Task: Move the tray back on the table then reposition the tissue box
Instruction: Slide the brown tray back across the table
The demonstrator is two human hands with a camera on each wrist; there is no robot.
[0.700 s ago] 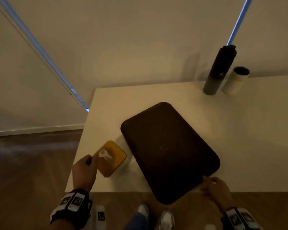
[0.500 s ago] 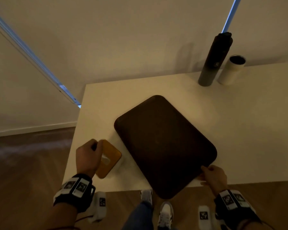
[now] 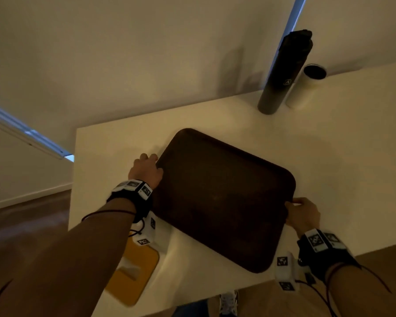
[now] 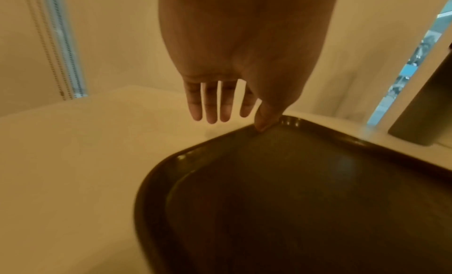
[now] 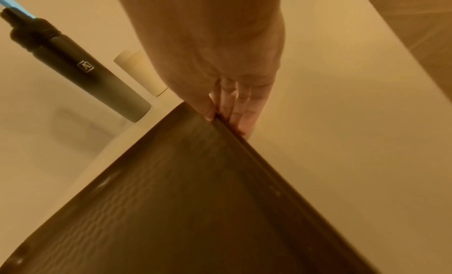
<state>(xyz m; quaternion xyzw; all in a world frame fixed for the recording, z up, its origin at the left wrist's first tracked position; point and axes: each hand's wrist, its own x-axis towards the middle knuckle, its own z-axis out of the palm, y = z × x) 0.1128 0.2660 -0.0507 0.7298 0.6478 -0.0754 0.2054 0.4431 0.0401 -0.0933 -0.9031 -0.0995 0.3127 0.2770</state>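
Lying flat on the white table [image 3: 114, 156], the dark brown tray [image 3: 222, 197] sits at an angle w/ both hands at opposite edges. Left hand [image 3: 146, 171] is at the tray's far-left corner: in the left wrist view its four fingers [image 4: 211, 106] hang straight & apart over the bare table, just outside the rim, while the thumb tip touches the rim top. No wrap-around grip there, fingers relaxed. Right hand [image 3: 303, 215] is at the tray's right edge; right wrist view shows the thumb on the inside of the rim & the fingers [image 5: 244, 112] down the outside, pinching that edge between them. Tray's near corner reaches close to the table's front edge; whether it overhangs, can't tell.

Tissue box [image 3: 133, 273], yellow-orange top w/ a white tissue poking out of the slot, stands at the table's near-left corner, just beside the tray's near-left side & partly hidden under the left forearm. Neither hand touches it.

At the far side of the table, a tall dark bottle [image 3: 284, 72] stands upright w/ a white tumbler [image 3: 306, 88] just beside it, both well apart from the tray.
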